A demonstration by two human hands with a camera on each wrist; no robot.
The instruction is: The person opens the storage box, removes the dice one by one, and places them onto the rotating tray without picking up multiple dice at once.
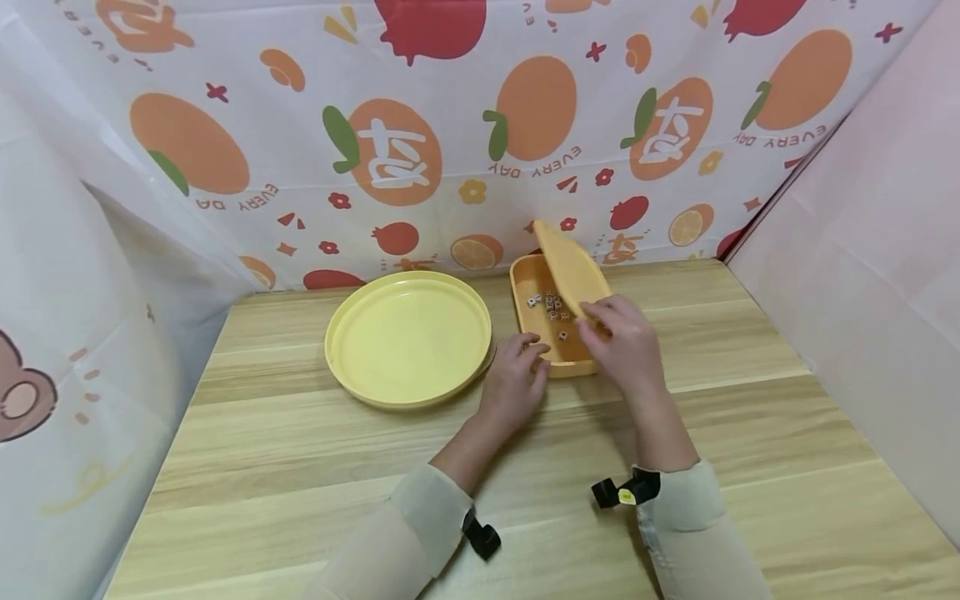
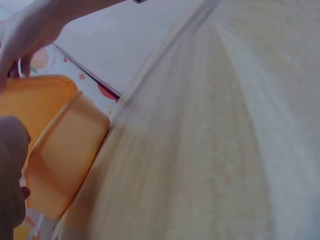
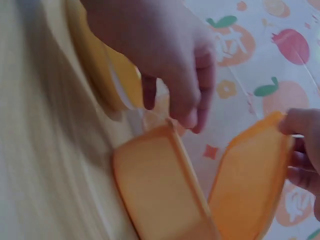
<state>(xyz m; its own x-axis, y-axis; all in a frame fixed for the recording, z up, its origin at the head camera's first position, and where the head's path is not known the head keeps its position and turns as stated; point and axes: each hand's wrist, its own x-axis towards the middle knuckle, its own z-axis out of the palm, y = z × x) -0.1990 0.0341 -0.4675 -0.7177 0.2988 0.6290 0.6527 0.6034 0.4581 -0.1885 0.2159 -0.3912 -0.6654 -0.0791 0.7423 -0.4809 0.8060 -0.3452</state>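
Head view shows an orange box (image 1: 573, 368) standing on the pale wood-grain worktop (image 1: 300, 467), just right of a round yellow tray (image 1: 408, 342). The right hand (image 1: 626, 342) pinches the near edge of an orange lid (image 1: 573, 271) between thumb and fingers, holding it steeply tilted over the right part of the box, its far corner raised; whether the lid also touches the rim, I cannot tell. Left of it, the box lies uncovered, and small pieces (image 1: 552, 304) show on its floor, mostly bunched near the middle, a few pale ones toward the left wall and one apart, nearer the front; they are too small to make out well. The left hand (image 1: 513, 375) is at the near left corner of the box, fingers bent and spread a little apart; I cannot tell whether they grip the wall or only rest by it. From the right wrist, the lid and the box's outer wall stand at an angle to each other. Black devices (image 1: 480, 537) are strapped at both cuffs of the pale sleeves (image 1: 397, 542). Behind the worktop hangs a white cloth (image 1: 465, 125) printed with oranges, red fruit and small flowers.
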